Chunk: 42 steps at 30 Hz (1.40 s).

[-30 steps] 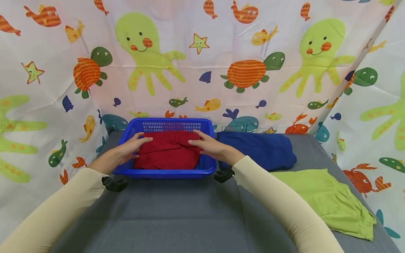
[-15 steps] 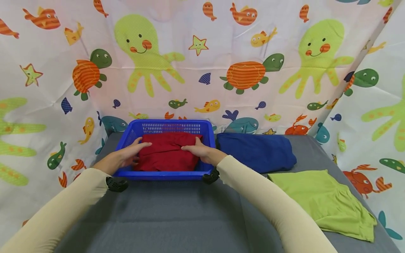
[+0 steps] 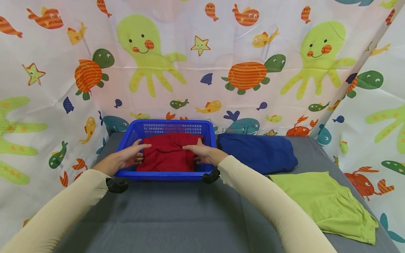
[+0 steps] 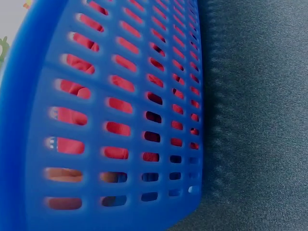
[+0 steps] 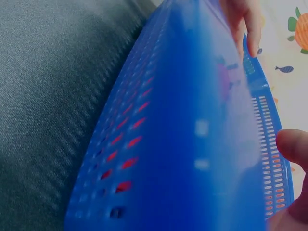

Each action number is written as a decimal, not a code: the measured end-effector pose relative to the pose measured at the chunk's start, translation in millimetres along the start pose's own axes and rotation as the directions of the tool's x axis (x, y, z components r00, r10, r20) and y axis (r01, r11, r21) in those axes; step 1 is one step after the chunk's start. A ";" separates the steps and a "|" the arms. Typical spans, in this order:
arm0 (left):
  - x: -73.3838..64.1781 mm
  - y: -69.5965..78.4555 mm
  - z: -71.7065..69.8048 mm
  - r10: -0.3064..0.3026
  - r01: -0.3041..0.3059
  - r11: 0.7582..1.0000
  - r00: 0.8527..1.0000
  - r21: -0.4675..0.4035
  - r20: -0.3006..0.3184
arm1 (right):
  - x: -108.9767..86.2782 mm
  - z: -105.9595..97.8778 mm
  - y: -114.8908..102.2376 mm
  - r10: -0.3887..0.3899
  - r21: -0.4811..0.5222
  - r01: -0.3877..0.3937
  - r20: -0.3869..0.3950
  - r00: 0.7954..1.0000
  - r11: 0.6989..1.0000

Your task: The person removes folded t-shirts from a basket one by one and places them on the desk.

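Observation:
A red cloth (image 3: 167, 154), bunched and creased, lies in a blue plastic basket (image 3: 164, 174). On its left side my left hand (image 3: 128, 156) reaches over the basket, fingers curled into the cloth's edge and thumb along the top. My right hand (image 3: 205, 153) grips the opposite side, its thumb over the cloth and its fingers partly hidden down the right edge. Through the slots in the left wrist view, the red cloth (image 4: 118, 153) shows behind the basket wall (image 4: 96, 91). The right wrist view catches my right thumb (image 5: 293, 147) beyond the blurred rim.
A folded dark blue cloth (image 3: 257, 153) lies right of the basket. In front of it is a lime-green garment (image 3: 322, 200) with a gathered band. The grey table (image 3: 177, 218) is bordered by a white curtain (image 3: 202, 21) printed with sea animals.
Both hands came down into the basket, the right one moving left, onto the sides of the red cloth. Its left edge has since drawn inward and its top has creased more.

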<state>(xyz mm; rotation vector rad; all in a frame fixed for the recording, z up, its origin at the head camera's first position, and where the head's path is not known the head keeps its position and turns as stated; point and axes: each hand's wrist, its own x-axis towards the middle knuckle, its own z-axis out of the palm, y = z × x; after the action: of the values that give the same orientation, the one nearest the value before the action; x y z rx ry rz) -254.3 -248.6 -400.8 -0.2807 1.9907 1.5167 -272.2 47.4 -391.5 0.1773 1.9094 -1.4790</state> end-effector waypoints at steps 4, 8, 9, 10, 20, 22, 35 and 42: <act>1.4 -0.1 1.0 0.025 -0.025 1.000 1.000 0.015 0.017 | 2.1 0.4 1.4 -0.032 -0.002 0.032 -0.004 0.999 0.999; 2.6 0.7 2.3 0.063 -0.062 0.998 0.997 -0.025 0.052 | 5.7 1.6 2.9 -0.074 0.110 0.070 0.029 0.997 0.991; 2.8 1.0 2.6 0.074 -0.071 0.997 0.995 -0.041 0.064 | 6.4 1.8 3.0 -0.080 0.141 0.073 0.040 0.996 0.987; 3.2 1.3 3.1 0.081 -0.076 0.995 0.994 -0.060 0.073 | 6.9 2.0 3.2 -0.084 0.168 0.075 0.049 0.995 0.983; 3.2 1.2 4.8 0.059 -0.050 0.997 0.987 -0.065 0.148 | 6.6 0.7 2.6 -0.080 0.214 0.052 0.125 0.989 0.975; 2.9 1.1 4.9 0.048 -0.042 0.998 0.986 -0.042 0.162 | 6.5 0.4 2.7 -0.090 0.182 0.064 0.137 0.987 0.981; -0.5 -0.1 5.1 0.142 -0.138 0.990 0.970 -0.038 0.196 | 1.7 0.2 3.6 -0.174 0.109 0.156 0.175 0.969 0.982; -4.0 0.6 3.4 0.162 -0.163 0.987 0.979 -0.003 0.123 | 3.3 0.2 4.6 -0.192 0.055 0.186 0.141 0.971 0.981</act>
<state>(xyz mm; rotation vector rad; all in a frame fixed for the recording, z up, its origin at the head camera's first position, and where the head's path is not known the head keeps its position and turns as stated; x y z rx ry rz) -250.3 -246.0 -398.5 -0.0212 1.9602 1.5869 -272.3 47.8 -397.1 -0.0958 1.8190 -1.6107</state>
